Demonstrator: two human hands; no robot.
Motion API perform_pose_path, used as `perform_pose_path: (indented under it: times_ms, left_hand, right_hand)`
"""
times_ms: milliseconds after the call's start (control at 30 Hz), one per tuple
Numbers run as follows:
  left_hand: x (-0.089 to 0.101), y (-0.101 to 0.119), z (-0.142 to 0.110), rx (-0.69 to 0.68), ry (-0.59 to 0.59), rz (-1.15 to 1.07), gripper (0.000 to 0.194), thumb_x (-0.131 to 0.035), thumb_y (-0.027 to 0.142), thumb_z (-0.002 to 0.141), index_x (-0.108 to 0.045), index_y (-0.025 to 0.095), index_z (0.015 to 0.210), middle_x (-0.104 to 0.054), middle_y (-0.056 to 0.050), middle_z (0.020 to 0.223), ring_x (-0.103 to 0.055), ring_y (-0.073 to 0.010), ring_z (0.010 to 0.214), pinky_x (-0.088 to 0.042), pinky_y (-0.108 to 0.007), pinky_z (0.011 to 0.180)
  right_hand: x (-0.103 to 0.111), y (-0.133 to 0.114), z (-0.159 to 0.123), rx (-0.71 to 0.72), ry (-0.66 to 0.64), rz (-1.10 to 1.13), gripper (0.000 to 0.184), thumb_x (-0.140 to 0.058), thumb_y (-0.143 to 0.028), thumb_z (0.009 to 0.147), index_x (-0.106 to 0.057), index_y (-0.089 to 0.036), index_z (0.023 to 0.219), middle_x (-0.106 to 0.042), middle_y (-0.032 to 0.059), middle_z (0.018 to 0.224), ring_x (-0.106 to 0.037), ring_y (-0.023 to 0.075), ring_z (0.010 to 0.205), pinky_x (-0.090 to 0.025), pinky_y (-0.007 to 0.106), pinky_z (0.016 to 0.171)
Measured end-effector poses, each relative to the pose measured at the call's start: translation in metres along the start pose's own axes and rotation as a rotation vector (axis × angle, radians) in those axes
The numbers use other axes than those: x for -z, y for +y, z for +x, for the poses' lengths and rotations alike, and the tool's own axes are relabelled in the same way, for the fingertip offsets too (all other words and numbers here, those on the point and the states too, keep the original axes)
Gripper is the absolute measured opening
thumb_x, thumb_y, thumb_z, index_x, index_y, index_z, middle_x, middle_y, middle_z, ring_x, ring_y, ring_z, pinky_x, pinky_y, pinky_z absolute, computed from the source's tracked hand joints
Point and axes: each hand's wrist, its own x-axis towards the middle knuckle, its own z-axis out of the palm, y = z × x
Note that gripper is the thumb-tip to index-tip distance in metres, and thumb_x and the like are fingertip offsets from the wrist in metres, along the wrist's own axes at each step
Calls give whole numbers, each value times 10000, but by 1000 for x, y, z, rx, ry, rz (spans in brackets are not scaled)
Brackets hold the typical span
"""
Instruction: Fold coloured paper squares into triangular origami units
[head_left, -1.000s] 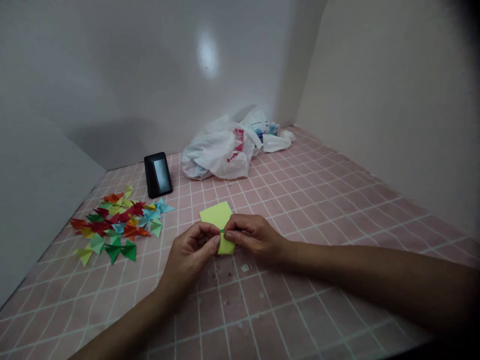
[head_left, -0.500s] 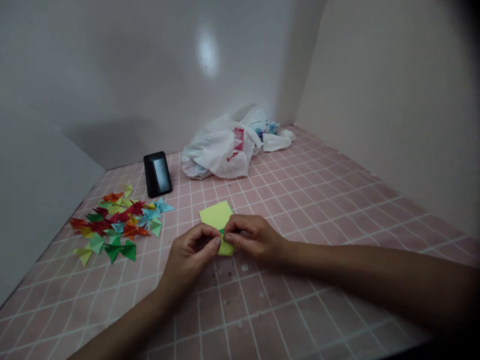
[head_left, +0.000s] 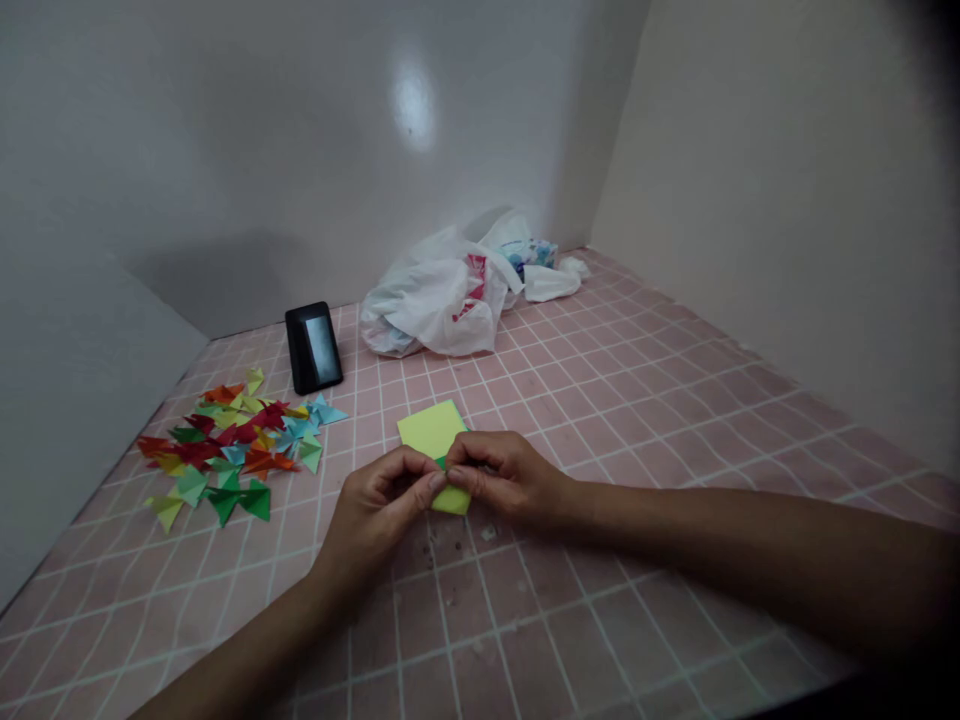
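A small piece of green paper (head_left: 441, 463) sits at the centre of the work, mostly hidden by the fingers, so its shape cannot be told. It is just over a yellow paper pad (head_left: 431, 428), whose larger part shows toward twelve o'clock and a shorter part toward six; a thin green edge shows on its three o'clock side. From eight o'clock the left hand (head_left: 388, 492) comes in, thumb and forefinger closed in a pinch on the green paper. From three o'clock the right hand (head_left: 510, 478) meets it, its fingers also pinched on the paper, the two sets of fingertips almost touching. Out at nine o'clock, well apart from the hands, lies a cluster of folded paper shapes (head_left: 225, 440) in red, orange, yellow, green and pale blue, some overlapping. Between ten and eleven is a black device (head_left: 313, 348) with a pale reflection on its face. At twelve, farther off, a crumpled white plastic bag (head_left: 435, 305) with red print rests on the pink tiled worktop (head_left: 675, 400), and toward one o'clock lies a small white bundle (head_left: 551, 283). Pale walls (head_left: 300, 120) close in behind and on both sides.
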Motion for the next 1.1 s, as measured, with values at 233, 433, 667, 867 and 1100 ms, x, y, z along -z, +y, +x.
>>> perform_pose_path:
  times_ms: [233,433,667,867,1100]
  left_hand:
    - [-1,-2,-4,-27,92,17,200,-672,337,830,-633,178,715,-574,9,679,-507,-119,626,-407,-216,570]
    - [-2,3,0,34,175,-81,219,-699,355,782,-602,177,699,-576,26,639,-524,-110,586,-432,-207,546]
    - [1,5,2,-5,165,-2,216,-685,356,792,-610,173,706,-591,17,649,-542,-121,603,-443,-222,568]
    - [5,1,4,-26,17,38,225,-680,353,815,-643,159,708,-583,9,672,-510,-117,640,-402,-221,589]
    - [3,-2,5,4,-28,-124,213,-698,382,827,-675,171,852,-665,-7,778,-609,-142,716,-479,-254,680]
  right_hand:
    - [1,-2,0,-35,-23,21,200,-572,-273,897,-563,-166,729,-528,-18,676,-467,107,630,-357,239,594]
    - [2,-3,2,-87,1,52,262,-559,-290,896,-506,-172,667,-455,-38,624,-401,97,586,-318,241,565]
    - [1,-6,3,-95,75,103,241,-553,-345,909,-531,-172,743,-489,-28,672,-421,103,619,-351,247,595]
    - [-3,-3,6,-155,-51,159,221,-643,-355,835,-603,-155,751,-545,-13,694,-481,113,653,-365,249,617]
    - [-3,-3,5,-179,88,287,217,-641,-348,830,-601,-161,727,-557,-17,678,-478,103,626,-368,241,592]
